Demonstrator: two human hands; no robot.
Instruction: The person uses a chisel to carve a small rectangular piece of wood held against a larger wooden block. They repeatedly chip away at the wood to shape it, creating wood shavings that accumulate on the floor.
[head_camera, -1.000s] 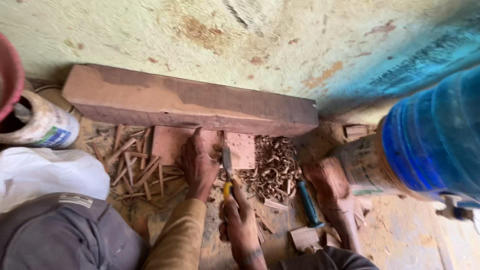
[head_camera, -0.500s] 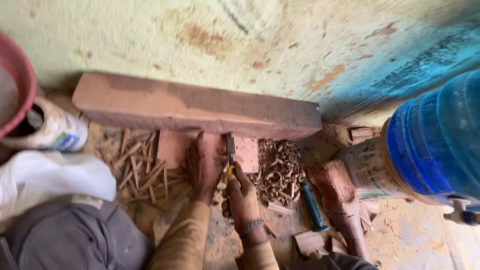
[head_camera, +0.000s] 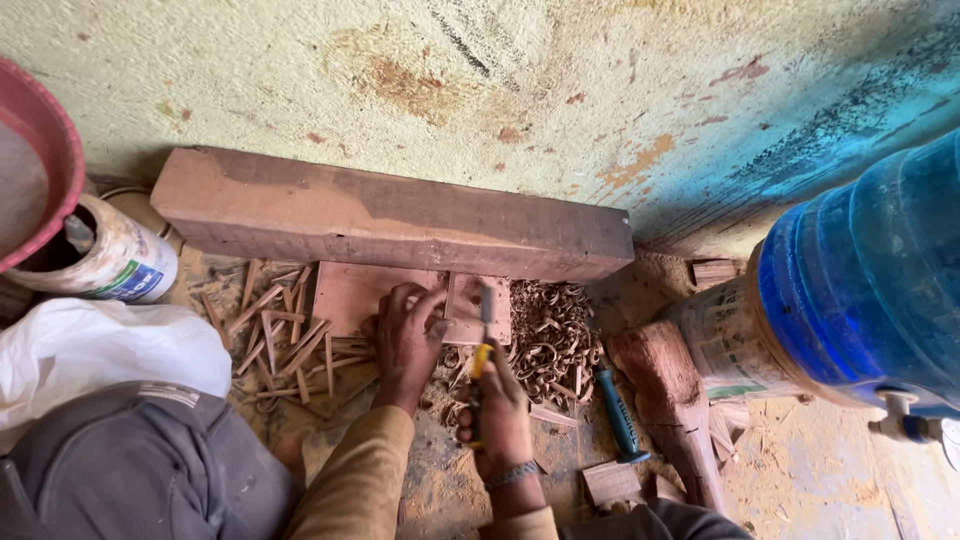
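— Chisel (head_camera: 483, 335), yellow-handled: where is it on my feed?

— I see it gripped in the right hand (head_camera: 497, 405), fingers wrapped round the handle, blade tip resting on the flat wooden panel (head_camera: 350, 292) that lies against the long timber beam (head_camera: 390, 215).

— And the other hand?

— My view shows the left hand (head_camera: 408, 340) spread and pressed flat on that panel, just beside the blade — curled shavings (head_camera: 550, 340) heaped to the right.

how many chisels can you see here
2: a yellow-handled chisel in the right hand, and a blue-handled chisel lying right of it. The shavings may hide more.
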